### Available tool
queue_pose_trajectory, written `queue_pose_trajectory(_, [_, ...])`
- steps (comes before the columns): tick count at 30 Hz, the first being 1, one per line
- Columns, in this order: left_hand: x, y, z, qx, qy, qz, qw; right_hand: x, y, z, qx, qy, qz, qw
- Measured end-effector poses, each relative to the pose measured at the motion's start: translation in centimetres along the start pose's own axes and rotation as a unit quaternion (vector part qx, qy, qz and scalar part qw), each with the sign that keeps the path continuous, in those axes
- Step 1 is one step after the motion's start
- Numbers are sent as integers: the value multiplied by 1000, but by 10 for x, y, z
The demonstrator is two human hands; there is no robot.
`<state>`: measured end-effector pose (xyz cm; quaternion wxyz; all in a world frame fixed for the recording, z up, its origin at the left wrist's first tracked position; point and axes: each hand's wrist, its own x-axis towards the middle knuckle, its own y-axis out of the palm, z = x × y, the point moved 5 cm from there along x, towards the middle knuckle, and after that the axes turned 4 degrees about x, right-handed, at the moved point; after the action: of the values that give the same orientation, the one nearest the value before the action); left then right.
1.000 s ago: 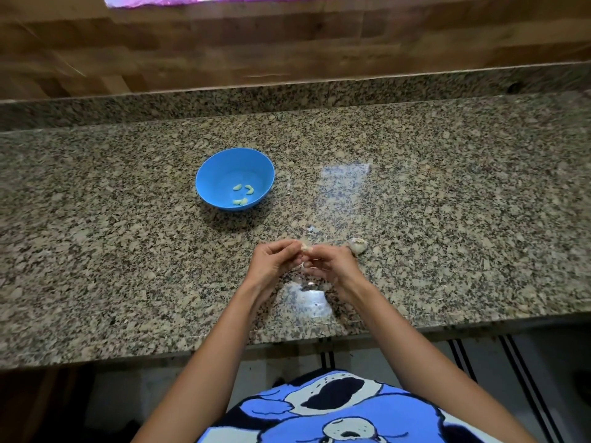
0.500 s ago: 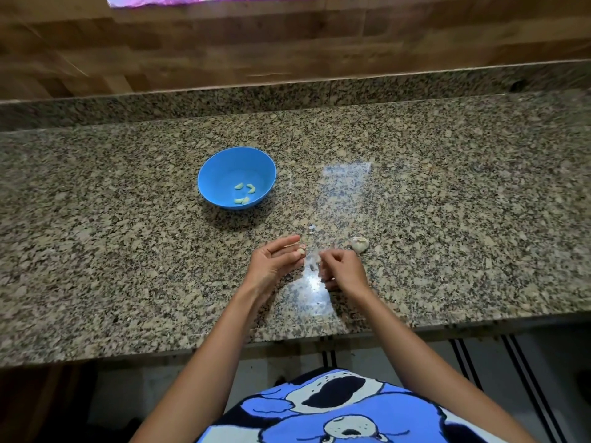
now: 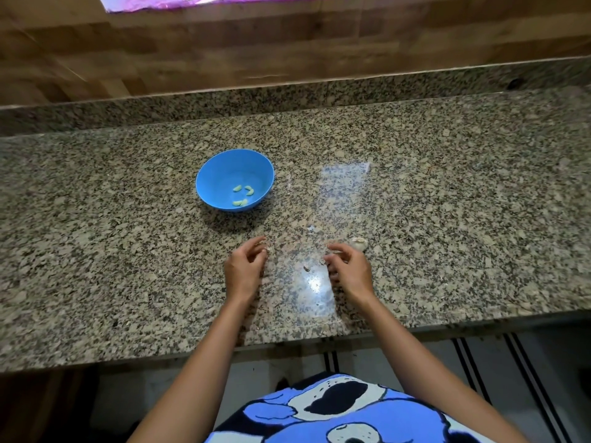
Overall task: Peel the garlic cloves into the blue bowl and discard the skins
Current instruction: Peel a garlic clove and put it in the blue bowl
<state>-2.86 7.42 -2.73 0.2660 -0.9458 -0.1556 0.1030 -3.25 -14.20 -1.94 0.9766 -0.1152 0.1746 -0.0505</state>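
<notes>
Desk (image 3: 447, 219): blue bowl (image 3: 220, 174) holding peeled cloves (image 3: 243, 195); garlic bulb (image 3: 358, 243) beside right hand (image 3: 350, 270); left hand (image 3: 244, 266) apart; 2 hands curled, grasp indiscernible.

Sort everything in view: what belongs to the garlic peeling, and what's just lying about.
Belongs to the job:
blue bowl
peeled cloves inside it
unpeeled garlic piece beside the right hand
skin scrap on the counter between the hands
left hand

Just there:
granite counter
wooden wall
pink strip at the top edge

Cloves (image 3: 242, 196) in bowl (image 3: 215, 174), far left; perhaps garlic (image 3: 358, 243) behind right hand (image 3: 350, 272).
</notes>
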Motion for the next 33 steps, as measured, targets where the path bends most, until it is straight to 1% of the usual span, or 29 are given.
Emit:
queue_pose_trajectory(2, [3,-3,2,-1,-1,13,1000,1,-2,-5,32,15,1,999])
queue_pose_trajectory(4, [3,-2,3,-32,-23,20,999,2,-4,-7,49,21,-2,999])
queue_pose_trajectory(8, [3,-5,5,-157,-86,-17,984,4,-8,-14,78,31,-5,996])
queue_pose_trajectory(9, [3,-6,4,-156,-82,-31,984,5,-8,-16,89,35,-8,995])
queue_pose_trajectory(11, [-3,-3,-7,-99,-40,-40,994,5,-10,-19,109,45,-14,993])
queue_pose_trajectory(12, [-7,4,-17,-71,-9,-20,997,5,-10,-21,122,51,-18,991])
queue_pose_trajectory(15, [-15,42,-46,23,67,105,992,3,-12,-25,171,74,-36,982])
queue_pose_trajectory(16, [-12,52,-55,63,89,130,986,2,-13,-25,184,82,-43,978])
queue_pose_trajectory(20, [21,75,-81,200,155,139,957,-1,-18,-25,228,109,-50,966])
queue_pose_trajectory(23, [31,87,-82,295,213,174,915,0,-19,-28,258,133,-48,956])
queue_pose_trajectory(25, [20,91,-79,314,259,189,894,1,-20,-31,269,148,-49,950])
queue_pose_trajectory(28, [-17,92,-70,307,331,211,867,3,-20,-32,280,158,-48,946])
queue_pose_trajectory(30, [-39,90,-60,300,360,229,853,3,-19,-32,284,157,-49,944])
queue_pose_trajectory(33, [-57,75,-50,311,408,222,829,3,-18,-33,279,160,-53,945])
